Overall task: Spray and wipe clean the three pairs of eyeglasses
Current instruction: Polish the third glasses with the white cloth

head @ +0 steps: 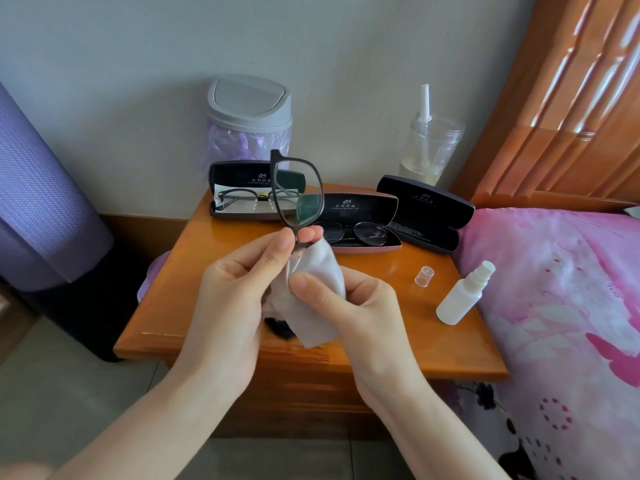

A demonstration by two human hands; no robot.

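Nightstand point(398, 327): two pairs lie in open cases, the half-rim pair point(242, 199) back left, the round wire pair point(356, 233) centre; cleaned or not, cannot tell. Left hand point(228, 299) pinches the black-framed glasses point(298, 192), upright above the table. Right hand point(360, 306) grips the white cloth point(311, 289) over the frame's lower end. Spray bottle point(462, 296) uncapped, cap point(424, 277) beside it. Judgement: sprayed, now wiping; up to two pairs left.

soft, even daylight, moderately bright. strong specular streaks on the glossy wooden headboard point(575, 95) at upper right; broad sheen on the nightstand top point(408, 271). faint, diffuse shadows under the forearms. wide-angle bowing at frame edges. image slightly soft overall; bottom-left corner blurred.
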